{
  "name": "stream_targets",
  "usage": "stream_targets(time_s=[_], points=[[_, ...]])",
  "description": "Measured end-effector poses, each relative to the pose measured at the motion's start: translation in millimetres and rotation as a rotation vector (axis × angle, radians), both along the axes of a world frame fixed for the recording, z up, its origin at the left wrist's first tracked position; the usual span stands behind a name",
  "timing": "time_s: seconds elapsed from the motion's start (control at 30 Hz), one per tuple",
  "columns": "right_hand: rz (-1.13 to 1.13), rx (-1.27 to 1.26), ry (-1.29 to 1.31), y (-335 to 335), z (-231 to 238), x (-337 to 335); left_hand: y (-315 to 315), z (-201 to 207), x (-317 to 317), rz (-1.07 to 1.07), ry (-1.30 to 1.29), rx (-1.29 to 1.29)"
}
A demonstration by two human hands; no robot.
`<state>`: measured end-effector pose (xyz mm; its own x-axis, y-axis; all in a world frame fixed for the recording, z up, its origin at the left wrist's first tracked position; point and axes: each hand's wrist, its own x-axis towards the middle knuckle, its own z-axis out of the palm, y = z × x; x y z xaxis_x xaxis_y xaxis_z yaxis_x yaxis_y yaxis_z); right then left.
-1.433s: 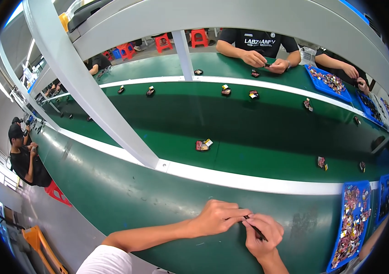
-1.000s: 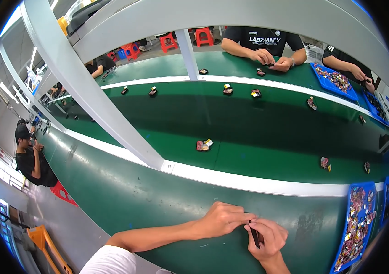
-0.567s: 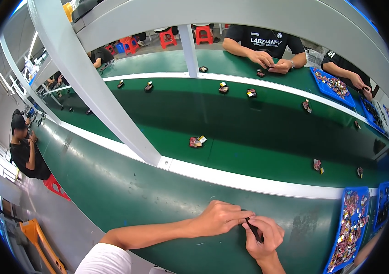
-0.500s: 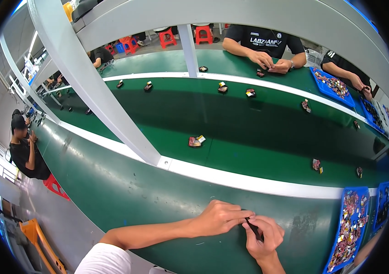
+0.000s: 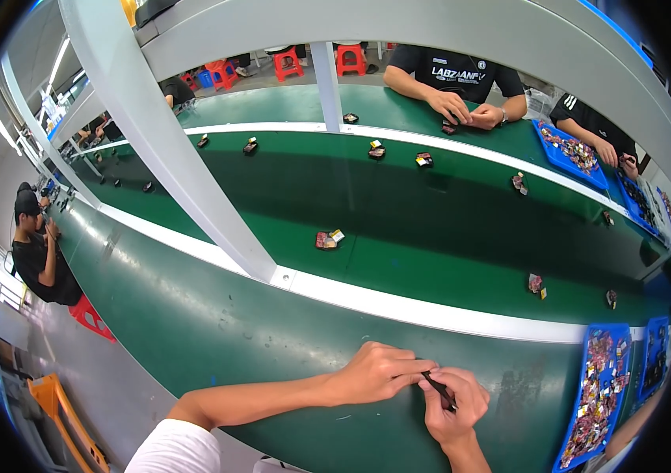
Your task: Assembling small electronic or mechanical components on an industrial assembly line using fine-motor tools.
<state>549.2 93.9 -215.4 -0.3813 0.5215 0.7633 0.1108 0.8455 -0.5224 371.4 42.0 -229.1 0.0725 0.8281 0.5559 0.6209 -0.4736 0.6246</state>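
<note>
My left hand (image 5: pixel 379 370) and my right hand (image 5: pixel 452 405) meet over the near green bench (image 5: pixel 217 323) at the lower middle. Between their fingertips sits a small thin black part (image 5: pixel 439 389), tilted; both hands pinch it. The fingers hide most of it. A blue tray (image 5: pixel 599 394) heaped with small red and mixed-colour pieces lies to the right of my right hand.
A green conveyor belt (image 5: pixel 430 229) runs across the middle, carrying small dark red pieces such as one (image 5: pixel 326 239) near its centre. A grey frame post (image 5: pixel 170 150) slants across the left. Other people work across the belt (image 5: pixel 453 75) and at the left (image 5: pixel 36 252). More blue trays (image 5: pixel 572 154) stand at the far right.
The pieces on the belt have drifted leftward. My hands stay together on the black part, with only slight turning of it between the fingers.
</note>
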Motion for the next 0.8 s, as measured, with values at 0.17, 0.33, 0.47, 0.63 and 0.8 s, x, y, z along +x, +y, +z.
stream_targets(time_s=[0.17, 0.33, 0.47, 0.63, 0.8], points=[[0.005, -0.033, 0.008, 5.1, -1.6, 6.1, 3.7, 1.4, 7.8, 0.028, -0.006, -0.033], [0.015, -0.037, 0.011, 12.5, -9.0, 13.1, 9.8, -6.0, 12.0, 0.022, -0.009, -0.005], [0.022, -0.049, 0.002, 16.4, -12.6, 18.7, 12.4, -6.4, 15.4, 0.016, -0.004, 0.006], [0.023, -0.054, 0.014, 19.5, -15.5, 22.4, 14.9, -6.0, 20.8, 0.026, -0.022, -0.025], [0.028, -0.063, 0.027, 22.4, -16.4, 24.5, 18.9, -11.8, 22.2, 0.017, -0.018, 0.004]])
